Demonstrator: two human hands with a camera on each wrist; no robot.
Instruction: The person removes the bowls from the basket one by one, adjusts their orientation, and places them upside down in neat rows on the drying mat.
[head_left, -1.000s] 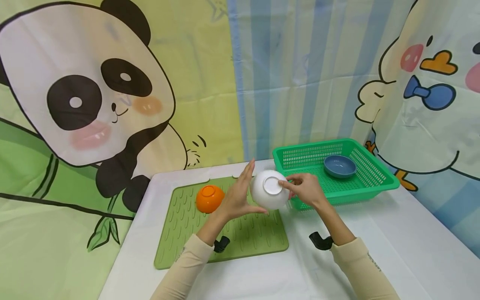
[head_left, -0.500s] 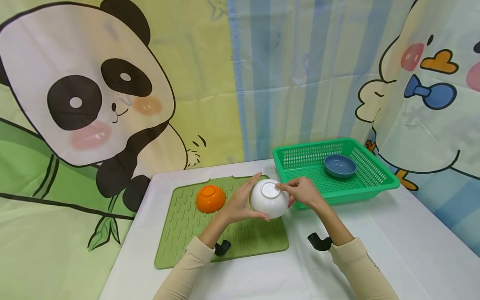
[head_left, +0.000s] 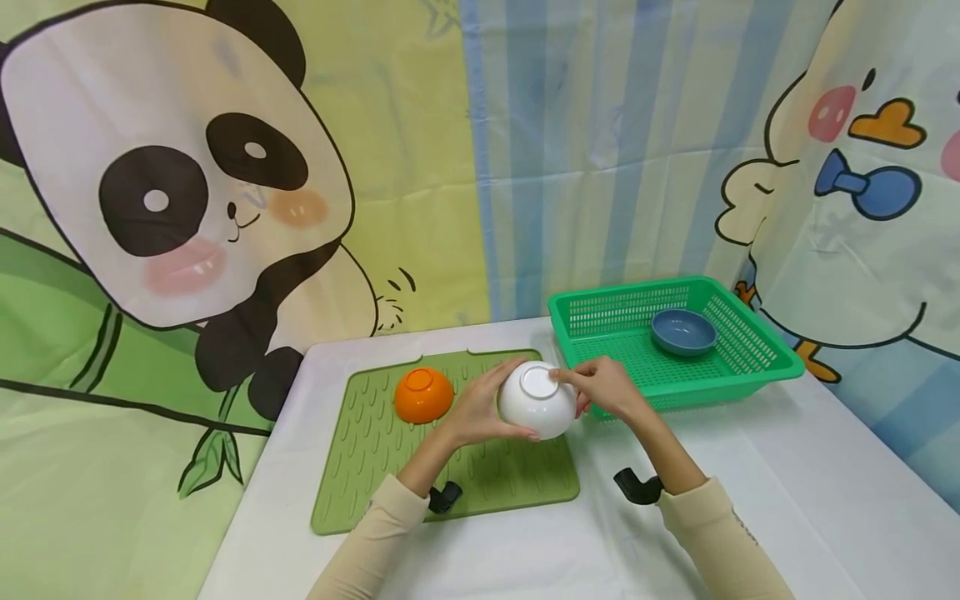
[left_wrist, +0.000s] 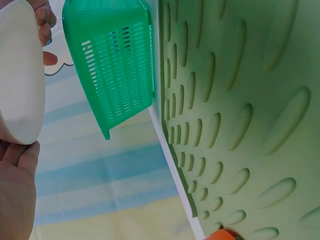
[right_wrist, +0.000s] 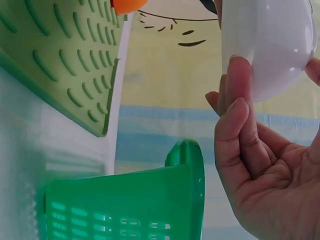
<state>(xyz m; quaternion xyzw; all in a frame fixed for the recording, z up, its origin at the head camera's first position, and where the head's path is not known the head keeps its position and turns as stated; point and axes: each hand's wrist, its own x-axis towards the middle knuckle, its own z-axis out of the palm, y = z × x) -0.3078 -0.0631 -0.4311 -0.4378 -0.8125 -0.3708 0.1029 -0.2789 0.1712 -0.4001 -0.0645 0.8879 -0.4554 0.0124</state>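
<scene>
A white bowl (head_left: 542,415) is held upside down above the green drying mat (head_left: 352,467), its foot ring tilted up. My left hand (head_left: 474,411) grips its left side, thumb below and fingers along the far edge. From the right, my right hand (head_left: 609,387) pinches it with the thumb at the base and the fingers at the rim. The right wrist view shows those curled fingers (right_wrist: 239,82) against the bowl's rim. On the mat to the left, an orange bowl (head_left: 423,398) lies upside down.
A green perforated basket (head_left: 678,393) stands at the back right of the white table (head_left: 780,467). Inside it sits a blue bowl (head_left: 686,335), right way up. Behind the table hangs a printed curtain (head_left: 420,167).
My left hand has come onto the white bowl, which it stood apart from a second ago. The bowl has dropped a little, with its base tipped further back.
</scene>
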